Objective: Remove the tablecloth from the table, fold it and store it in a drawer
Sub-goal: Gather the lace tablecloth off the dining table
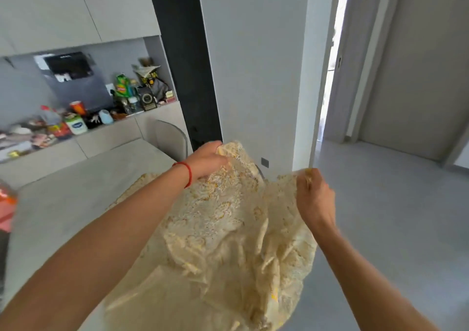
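tablecloth (228, 229) bunched over right end of table (76, 198), between left hand (206, 160) and right hand (314, 196). chair (170, 138) behind table. cluttered counter (106, 133) far left, doorway (332, 77) right.

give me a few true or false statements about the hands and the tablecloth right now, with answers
1. Both hands grip the tablecloth. True: the left hand and the right hand each hold an edge.
2. The tablecloth lies flat across the table. False: it is bunched and lifted.
3. A red band is on the right wrist. False: it is on the left wrist.
4. The tablecloth is plain blue. False: it is cream with yellow patterning.
5. A cluttered counter stands behind the table. True.
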### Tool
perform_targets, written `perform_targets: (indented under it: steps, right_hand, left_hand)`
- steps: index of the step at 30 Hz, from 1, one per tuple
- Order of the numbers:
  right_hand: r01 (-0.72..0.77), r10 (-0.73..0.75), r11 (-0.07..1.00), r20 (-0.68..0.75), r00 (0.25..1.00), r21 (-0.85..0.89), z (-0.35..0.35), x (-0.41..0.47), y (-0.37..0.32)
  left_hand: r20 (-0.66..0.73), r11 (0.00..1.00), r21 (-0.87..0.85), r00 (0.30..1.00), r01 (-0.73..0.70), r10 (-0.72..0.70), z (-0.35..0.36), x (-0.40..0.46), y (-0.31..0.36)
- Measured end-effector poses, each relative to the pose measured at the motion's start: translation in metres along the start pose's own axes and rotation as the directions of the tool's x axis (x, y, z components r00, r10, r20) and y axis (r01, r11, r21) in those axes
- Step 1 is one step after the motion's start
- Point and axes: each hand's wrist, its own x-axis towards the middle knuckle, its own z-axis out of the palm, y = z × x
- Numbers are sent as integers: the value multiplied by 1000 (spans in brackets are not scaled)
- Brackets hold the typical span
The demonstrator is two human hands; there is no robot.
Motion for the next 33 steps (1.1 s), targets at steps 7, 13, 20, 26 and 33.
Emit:
perform_targets:
  steps: [7,13,20,26,33]
  right_hand:
    - [195,-193,980,-57,979,34,-150,36,-55]
    - [180,-188,977,-54,981,-117,-236,39,-76]
    - [-39,8,988,-199,980,-150,-295,-1,-35]
    - [-324,243,924,-342,908,-204,-331,-37,16]
    - [-289,288,955,-23,957,-60,-291,-107,46]
  left_hand:
    - [-173,1000,1,985,10,-9,-4,-63,144]
    - [-405,966,-159,879,202,-250,-42,-101,144]
    - [-367,763,-531,712,368,-599,-58,-192,3]
    - [-115,539,-770,757,341,-643,-71,-254,-114]
    - [89,662,-575,842,480,-533,-2,-295,-106]
